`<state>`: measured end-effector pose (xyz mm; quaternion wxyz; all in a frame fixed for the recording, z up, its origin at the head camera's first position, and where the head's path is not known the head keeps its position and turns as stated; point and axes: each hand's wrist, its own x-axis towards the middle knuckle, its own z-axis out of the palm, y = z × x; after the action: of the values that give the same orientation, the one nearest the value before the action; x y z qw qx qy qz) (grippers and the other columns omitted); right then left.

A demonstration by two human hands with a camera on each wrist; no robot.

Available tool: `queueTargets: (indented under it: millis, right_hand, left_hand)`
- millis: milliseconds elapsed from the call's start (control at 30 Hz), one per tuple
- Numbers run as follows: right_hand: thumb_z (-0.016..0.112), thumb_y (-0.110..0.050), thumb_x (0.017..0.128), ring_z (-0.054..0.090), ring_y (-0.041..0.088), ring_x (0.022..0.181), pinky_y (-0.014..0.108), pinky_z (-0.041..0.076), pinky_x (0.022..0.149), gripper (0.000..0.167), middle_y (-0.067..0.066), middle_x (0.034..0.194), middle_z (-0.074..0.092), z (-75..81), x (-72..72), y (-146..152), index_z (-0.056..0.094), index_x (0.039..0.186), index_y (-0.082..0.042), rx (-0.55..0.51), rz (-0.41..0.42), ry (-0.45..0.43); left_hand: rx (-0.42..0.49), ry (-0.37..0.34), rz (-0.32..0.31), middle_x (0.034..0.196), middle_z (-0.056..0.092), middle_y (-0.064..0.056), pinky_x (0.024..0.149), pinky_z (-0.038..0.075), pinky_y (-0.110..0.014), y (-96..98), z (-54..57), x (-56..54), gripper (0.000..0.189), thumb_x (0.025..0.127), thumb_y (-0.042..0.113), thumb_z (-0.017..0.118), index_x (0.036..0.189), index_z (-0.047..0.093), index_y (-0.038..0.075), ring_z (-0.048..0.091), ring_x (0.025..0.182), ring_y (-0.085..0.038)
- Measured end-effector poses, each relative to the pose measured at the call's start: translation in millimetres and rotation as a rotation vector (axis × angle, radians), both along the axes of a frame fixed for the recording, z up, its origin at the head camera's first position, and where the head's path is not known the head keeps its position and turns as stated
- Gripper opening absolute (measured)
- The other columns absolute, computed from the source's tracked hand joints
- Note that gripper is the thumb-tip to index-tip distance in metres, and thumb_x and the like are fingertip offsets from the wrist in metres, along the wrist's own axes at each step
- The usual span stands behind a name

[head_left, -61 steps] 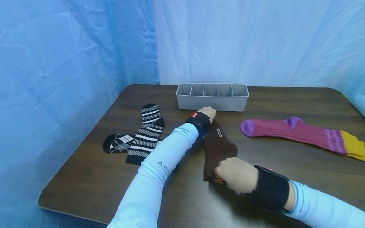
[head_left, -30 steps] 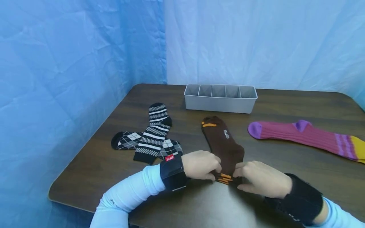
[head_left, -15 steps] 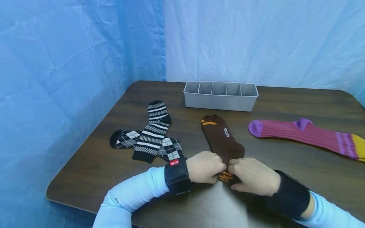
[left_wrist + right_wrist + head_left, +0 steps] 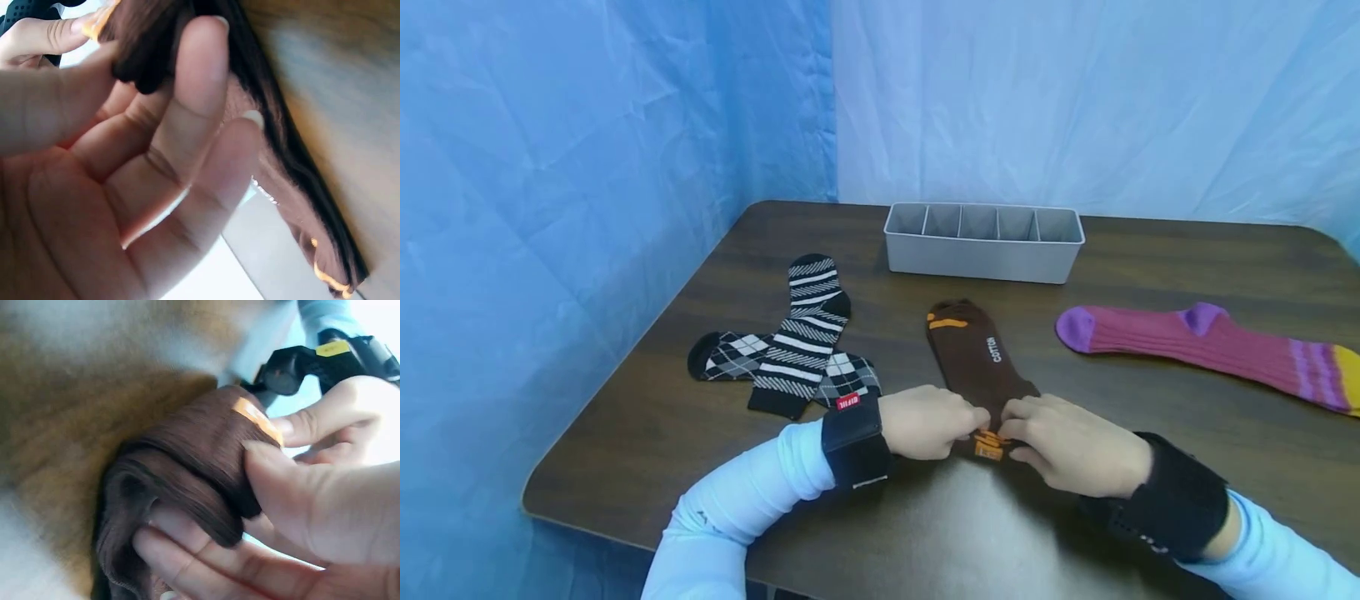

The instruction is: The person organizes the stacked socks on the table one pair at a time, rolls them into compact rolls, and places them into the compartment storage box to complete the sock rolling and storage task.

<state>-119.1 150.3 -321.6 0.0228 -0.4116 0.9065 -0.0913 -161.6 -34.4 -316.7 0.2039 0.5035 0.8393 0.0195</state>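
Note:
A brown ankle sock (image 4: 973,354) with orange toe stripes and white lettering lies on the table, toe pointing away. My left hand (image 4: 928,421) pinches the left side of its cuff between thumb and fingers. From the other side my right hand (image 4: 1075,446) pinches the cuff too, close to the left fingertips. The orange-marked cuff end (image 4: 989,444) shows between both hands, turned over. In the right wrist view the brown fabric (image 4: 194,447) is folded in thick layers, the right thumb (image 4: 281,481) on top and fingers tucked underneath. The left wrist view shows the sock's foot (image 4: 294,206) stretching away.
A grey box (image 4: 985,257) with several compartments stands at the back. On the left a striped black-and-white sock (image 4: 801,342) lies across an argyle sock (image 4: 733,357). A long magenta sock (image 4: 1157,333) with purple and yellow parts lies right. Blue sheeting (image 4: 625,167) surrounds the table.
My left hand has come back from the sock's toe to its cuff, beside the right hand. Both hands have since folded the cuff upward toward the foot, so the sock looks shorter.

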Motion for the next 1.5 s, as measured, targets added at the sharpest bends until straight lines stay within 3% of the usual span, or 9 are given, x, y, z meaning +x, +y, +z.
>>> queueTargets:
  millis: [233,367,600,700,867,1033,1200,1433,1500]
  right_hand:
    - [0.060,-0.010,0.076,0.053,-0.001,0.069,0.023,0.047,0.062,0.017,-0.007,0.084,0.062,0.7,-6.5,3.2,0.062,0.093,-0.013,-0.042,-0.041,-0.136]
    - [0.063,-0.009,0.073,0.050,0.001,0.070,0.023,0.046,0.064,0.016,-0.009,0.083,0.055,-3.6,-6.7,2.0,0.062,0.088,-0.016,-0.063,-0.037,-0.100]
    - [0.068,-0.004,0.065,0.044,0.003,0.067,0.020,0.042,0.060,0.023,-0.008,0.075,0.045,-8.9,-6.3,-0.7,0.050,0.075,-0.016,-0.114,-0.044,0.022]
    - [0.067,-0.004,0.066,0.043,0.001,0.062,0.018,0.039,0.055,0.022,-0.009,0.071,0.047,-6.3,-5.3,-0.7,0.050,0.070,-0.018,-0.127,-0.046,0.000]
    - [0.068,-0.015,0.067,0.041,-0.002,0.057,0.017,0.038,0.051,0.016,-0.013,0.069,0.047,-1.6,-0.1,-1.5,0.054,0.066,-0.021,-0.111,-0.028,0.006]
    - [0.073,-0.024,0.060,0.045,0.001,0.062,0.021,0.040,0.055,0.023,-0.012,0.072,0.047,-0.9,2.6,-2.6,0.052,0.070,-0.020,-0.058,-0.042,-0.007]
    - [0.074,-0.020,0.058,0.042,0.001,0.063,0.020,0.038,0.054,0.027,-0.011,0.071,0.045,-3.1,-0.1,-1.5,0.050,0.070,-0.019,-0.027,-0.069,-0.016]
    - [0.064,-0.016,0.060,0.036,0.003,0.057,0.023,0.036,0.056,0.011,-0.011,0.065,0.043,-5.6,-4.0,0.1,0.054,0.064,-0.017,-0.049,-0.042,0.168]
    - [0.061,-0.014,0.063,0.035,0.002,0.054,0.022,0.034,0.054,0.008,-0.012,0.062,0.043,-5.2,-5.1,0.4,0.053,0.063,-0.016,-0.059,-0.041,0.160]
  left_hand:
    - [-0.010,-0.074,0.080,0.084,0.060,0.003,0.058,0.043,-0.015,1.3,1.1,-1.9,0.021,0.083,0.013,0.054,0.103,0.048,0.015,0.053,0.064,-0.006]
    - [0.024,-0.071,0.106,0.074,0.055,0.005,0.052,0.040,-0.015,0.1,0.4,-2.9,0.020,0.082,0.019,0.055,0.099,0.043,0.017,0.052,0.060,-0.006]
    - [0.205,0.147,-0.036,0.084,0.052,0.005,0.062,0.039,-0.011,1.6,-3.3,1.0,0.017,0.077,0.013,0.061,0.094,0.056,0.014,0.048,0.075,-0.004]
    - [0.208,0.151,-0.099,0.083,0.053,0.005,0.062,0.039,-0.009,2.5,-3.0,3.5,0.013,0.078,0.019,0.061,0.090,0.060,0.014,0.049,0.072,-0.002]
    - [0.149,0.161,-0.130,0.090,0.055,0.004,0.070,0.041,-0.010,3.3,-2.4,6.5,0.032,0.072,0.026,0.067,0.099,0.058,0.013,0.051,0.079,-0.002]
    - [0.130,0.153,-0.095,0.093,0.056,0.003,0.075,0.043,-0.013,5.0,-4.0,6.1,0.034,0.071,0.016,0.068,0.103,0.056,0.011,0.054,0.084,-0.005]
    - [0.180,0.110,-0.065,0.083,0.056,0.003,0.060,0.039,-0.010,5.1,-6.1,3.5,0.027,0.071,0.010,0.063,0.097,0.056,0.009,0.050,0.070,-0.003]
    - [0.186,0.017,0.015,0.070,0.054,0.004,0.048,0.033,-0.011,3.8,-4.3,-2.0,0.019,0.078,0.008,0.053,0.097,0.053,0.010,0.047,0.056,-0.003]
    - [0.147,0.018,0.043,0.072,0.056,0.004,0.050,0.036,-0.011,2.8,-2.5,-2.4,0.020,0.080,0.008,0.053,0.099,0.052,0.011,0.049,0.057,-0.003]
